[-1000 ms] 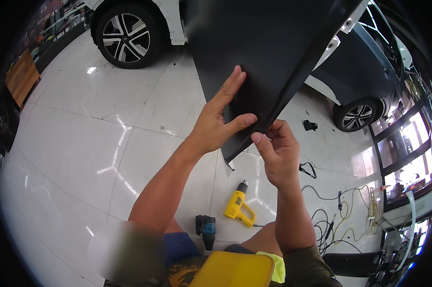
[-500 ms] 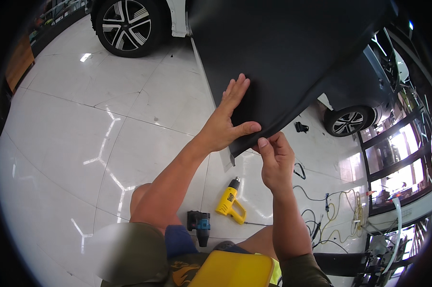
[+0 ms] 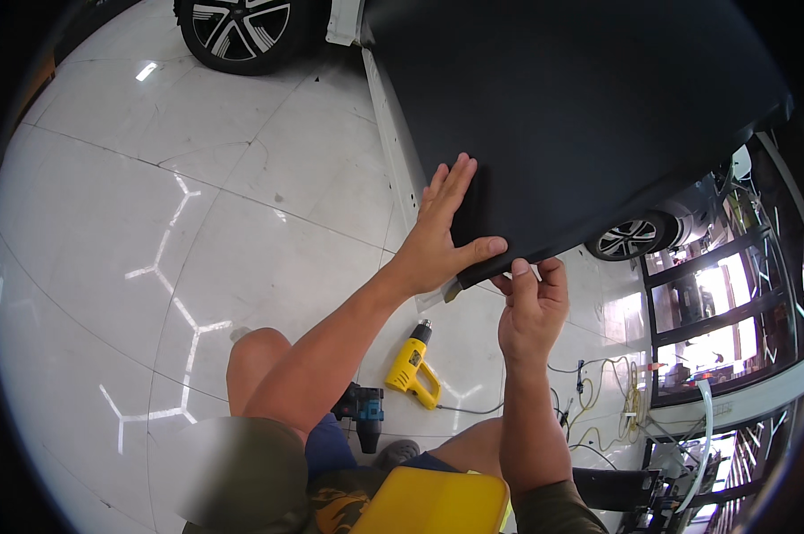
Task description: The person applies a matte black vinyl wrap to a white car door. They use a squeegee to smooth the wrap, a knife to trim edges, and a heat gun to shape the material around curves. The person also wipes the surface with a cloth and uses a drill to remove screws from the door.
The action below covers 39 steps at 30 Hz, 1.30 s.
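Observation:
A large matte black panel (image 3: 589,107), with a pale metal edge (image 3: 389,133) down its left side, fills the upper right. My left hand (image 3: 442,227) rests on its lower-left area, fingers stretched out along the surface and thumb apart. To the right of it, my right hand (image 3: 531,307) grips the panel's lower black edge between thumb and fingers. Below the hands, a yellow heat gun (image 3: 411,360) lies on the floor, and a blue-and-black power tool (image 3: 369,418) is partly behind my left forearm.
A car wheel (image 3: 242,36) is at upper left, another (image 3: 625,238) behind the panel at right. Tangled cables (image 3: 620,409) lie on the tiled floor (image 3: 99,222) at lower right, near glossy dark framing (image 3: 705,338). A yellow rectangular object (image 3: 429,503) is at my lap.
The panel spreads farther right in the view, and both hands have shifted rightward with it, keeping their hold and placement. The wheels and floor have moved up in the picture.

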### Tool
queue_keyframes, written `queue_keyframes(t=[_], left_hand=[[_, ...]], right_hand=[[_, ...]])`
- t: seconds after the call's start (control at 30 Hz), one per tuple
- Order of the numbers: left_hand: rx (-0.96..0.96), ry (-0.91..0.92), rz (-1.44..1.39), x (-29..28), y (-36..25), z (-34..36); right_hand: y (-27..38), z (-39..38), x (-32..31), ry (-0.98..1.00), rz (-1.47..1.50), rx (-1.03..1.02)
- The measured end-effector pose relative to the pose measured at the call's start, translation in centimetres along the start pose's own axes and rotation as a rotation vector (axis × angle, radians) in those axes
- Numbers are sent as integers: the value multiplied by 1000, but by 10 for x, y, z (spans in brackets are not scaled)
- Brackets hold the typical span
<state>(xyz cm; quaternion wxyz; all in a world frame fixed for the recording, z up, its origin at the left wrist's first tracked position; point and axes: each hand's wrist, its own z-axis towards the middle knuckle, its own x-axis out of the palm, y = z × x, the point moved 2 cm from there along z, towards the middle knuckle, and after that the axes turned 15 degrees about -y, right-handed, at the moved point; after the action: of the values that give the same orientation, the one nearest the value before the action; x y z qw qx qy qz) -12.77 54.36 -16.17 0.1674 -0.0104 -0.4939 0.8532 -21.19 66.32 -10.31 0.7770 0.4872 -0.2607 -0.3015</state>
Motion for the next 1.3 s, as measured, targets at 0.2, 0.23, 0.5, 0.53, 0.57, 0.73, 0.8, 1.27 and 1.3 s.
queue_keyframes(t=[0.2,0.23,0.5,0.53,0.57,0.73,0.8,1.27,1.3], left_hand=[[-22,-64,61,7,-15,8],[-7,-67,127,9,-19,12],[50,19,197,5,-14,13],[62,23,179,4,-12,12],[74,26,161,2,-10,12],[65,55,78,-3,0,14],[60,51,82,-4,1,14],[9,44,305,3,-28,20],[9,49,305,5,-29,20]], right_hand=[[-4,-3,-1,-57,34,-14],[-4,-3,-2,-60,45,-15],[-2,-5,1,-67,63,-4],[-1,-6,1,-67,74,-3],[-1,-6,1,-63,92,-5],[-2,-9,3,-68,136,-16],[-1,-9,5,-67,123,-23],[-9,-6,-3,-107,180,37],[-11,-3,-7,-85,173,48]])
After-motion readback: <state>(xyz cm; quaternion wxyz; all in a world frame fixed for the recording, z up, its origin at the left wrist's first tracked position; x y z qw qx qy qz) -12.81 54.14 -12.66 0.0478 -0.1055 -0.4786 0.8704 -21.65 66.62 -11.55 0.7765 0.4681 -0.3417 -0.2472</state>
